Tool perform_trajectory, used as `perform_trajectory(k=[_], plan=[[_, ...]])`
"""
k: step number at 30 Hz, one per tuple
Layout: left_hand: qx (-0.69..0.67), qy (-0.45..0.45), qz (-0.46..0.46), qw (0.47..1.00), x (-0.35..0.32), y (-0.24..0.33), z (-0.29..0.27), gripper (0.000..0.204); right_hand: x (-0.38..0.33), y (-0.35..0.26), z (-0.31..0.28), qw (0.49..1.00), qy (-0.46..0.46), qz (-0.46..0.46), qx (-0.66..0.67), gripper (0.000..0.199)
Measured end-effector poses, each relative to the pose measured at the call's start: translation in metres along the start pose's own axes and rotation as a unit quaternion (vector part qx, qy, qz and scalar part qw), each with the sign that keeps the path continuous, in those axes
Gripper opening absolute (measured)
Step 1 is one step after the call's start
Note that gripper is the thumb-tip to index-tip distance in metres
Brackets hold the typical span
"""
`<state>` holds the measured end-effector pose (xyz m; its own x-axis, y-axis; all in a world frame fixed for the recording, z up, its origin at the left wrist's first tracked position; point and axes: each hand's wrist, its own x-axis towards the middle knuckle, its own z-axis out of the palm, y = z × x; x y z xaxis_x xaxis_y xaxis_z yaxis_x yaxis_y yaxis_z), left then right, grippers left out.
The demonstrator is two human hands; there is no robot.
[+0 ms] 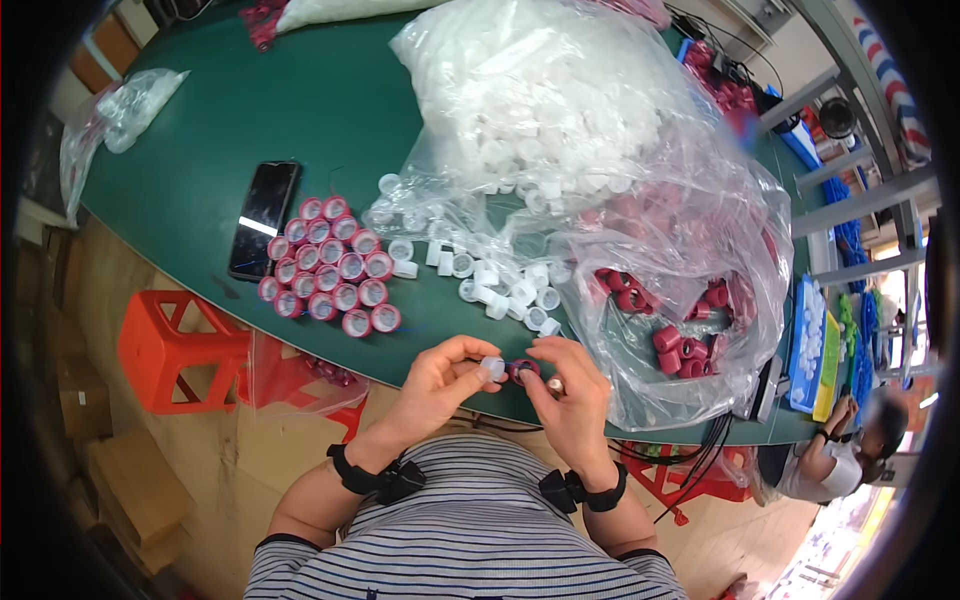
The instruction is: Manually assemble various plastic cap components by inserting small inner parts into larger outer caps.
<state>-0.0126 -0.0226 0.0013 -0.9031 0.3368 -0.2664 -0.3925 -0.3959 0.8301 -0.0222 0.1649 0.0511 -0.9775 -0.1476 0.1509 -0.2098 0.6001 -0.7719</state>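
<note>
Near the table's front edge, my left hand (440, 385) pinches a small translucent white plastic ring (493, 368) between thumb and fingers. Just right of it, my right hand (570, 390) grips a dark red plastic cap (522, 372). The two pieces are close together; whether they touch I cannot tell. Loose white rings (487, 294) lie scattered beyond my hands. To the left, red caps with pale inserts (329, 278) stand packed side by side on the green table (200, 150). Plain dark red caps (690, 352) sit in an open clear bag (640, 395) at right.
A large clear bag of white rings (540, 100) fills the table's far middle. A black phone (265, 220) lies beside the red caps. Red stools (180, 350) stand below the left edge. Another person (835, 455) is at far right, near blue trays (806, 345). Cables (700, 455) hang over the front edge.
</note>
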Motion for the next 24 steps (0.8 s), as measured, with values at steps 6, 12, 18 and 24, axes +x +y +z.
perform_trajectory(k=[6, 12, 18, 24], plan=[[0.007, 0.009, -0.002, 1.0, -0.005, -0.002, 0.005, 0.022, -0.007, 0.006, 0.004, 0.999, -0.024, 0.003, 0.042, 0.016], [0.013, 0.006, 0.004, 1.0, -0.007, -0.003, 0.005, 0.02, -0.006, 0.004, 0.006, 0.998, -0.035, 0.017, 0.059, 0.014], [0.018, 0.013, -0.003, 1.0, -0.005, 0.0, 0.005, 0.021, -0.007, 0.005, 0.011, 0.998, -0.019, 0.009, 0.052, 0.013], [0.012, 0.012, -0.005, 1.0, -0.004, 0.0, 0.003, 0.024, -0.006, 0.008, 0.014, 0.999, -0.007, -0.024, 0.038, 0.016]])
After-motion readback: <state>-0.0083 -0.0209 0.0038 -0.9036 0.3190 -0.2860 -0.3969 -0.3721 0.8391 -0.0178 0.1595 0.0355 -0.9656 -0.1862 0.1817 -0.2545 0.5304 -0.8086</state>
